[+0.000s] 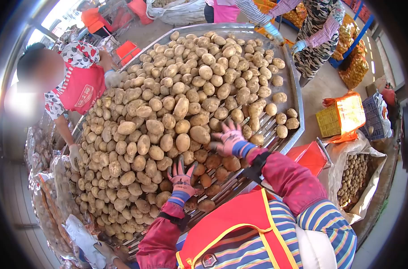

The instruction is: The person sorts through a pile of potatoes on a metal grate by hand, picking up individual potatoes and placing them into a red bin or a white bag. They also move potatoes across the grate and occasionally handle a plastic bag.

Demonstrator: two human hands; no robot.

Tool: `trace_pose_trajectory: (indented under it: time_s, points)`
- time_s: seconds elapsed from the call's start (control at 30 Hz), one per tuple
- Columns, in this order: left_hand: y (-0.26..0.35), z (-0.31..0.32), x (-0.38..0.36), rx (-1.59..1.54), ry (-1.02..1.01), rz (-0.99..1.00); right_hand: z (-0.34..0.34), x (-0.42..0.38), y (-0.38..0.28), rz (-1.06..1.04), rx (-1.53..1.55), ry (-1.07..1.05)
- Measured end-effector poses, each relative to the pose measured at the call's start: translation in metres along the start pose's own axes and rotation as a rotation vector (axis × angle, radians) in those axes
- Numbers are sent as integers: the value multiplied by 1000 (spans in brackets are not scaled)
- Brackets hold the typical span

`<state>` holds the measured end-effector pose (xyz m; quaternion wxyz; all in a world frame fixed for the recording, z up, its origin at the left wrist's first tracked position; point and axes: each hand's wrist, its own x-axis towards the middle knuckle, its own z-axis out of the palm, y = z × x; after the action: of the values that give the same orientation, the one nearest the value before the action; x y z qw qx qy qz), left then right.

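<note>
Potatoes (146, 134) lie heaped over a large metal-edged sorting table (298, 107). My left hand (182, 180), in a pink glove with dark fingertips, rests at the near edge of the heap with its fingers spread. To its right and farther up, my right hand (230, 140), gloved alike, touches potatoes with fingers apart. Neither hand holds a potato. Between and below the hands, several potatoes sit in shade, and slats of the table show beneath them.
A co-worker in a red apron (84, 87) has both gloved hands at the heap's left side. Other people stand beyond the far edge. At right are a yellow crate (328, 121), a blue crate (373, 117) and an open sack of potatoes (354, 179).
</note>
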<state>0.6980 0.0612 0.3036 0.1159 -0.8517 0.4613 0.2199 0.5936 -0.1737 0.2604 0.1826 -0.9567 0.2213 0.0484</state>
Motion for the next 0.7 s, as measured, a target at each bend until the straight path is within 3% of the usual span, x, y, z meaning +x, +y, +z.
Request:
trace_pose_trajectory:
  time_s: [0.03, 0.07, 0.17, 0.3, 0.43, 0.47, 0.57, 0.7]
  points:
    - [2, 1, -2, -7, 49, 16, 0, -11, -15, -46, 19, 21]
    - [6, 3, -6, -7, 51, 18, -3, -22, -24, -82, 37, -87]
    - [20, 4, -13, 34, 143, 46, 27, -46, -21, -277, 155, 93]
    - [33, 4, -15, 145, 144, 116, 20, -69, 2, -403, 92, 67]
    - [28, 30, -30, -3, 331, 255, 16, -83, 31, -170, 159, 269]
    - [26, 34, -39, -38, 348, 229, 15, -88, 39, -121, 229, 371]
    - [8, 88, -46, -22, 421, 192, 13, -95, 75, 37, 30, 486]
    - [15, 94, -16, 6, 426, 93, -12, -106, 123, 413, 71, 497]
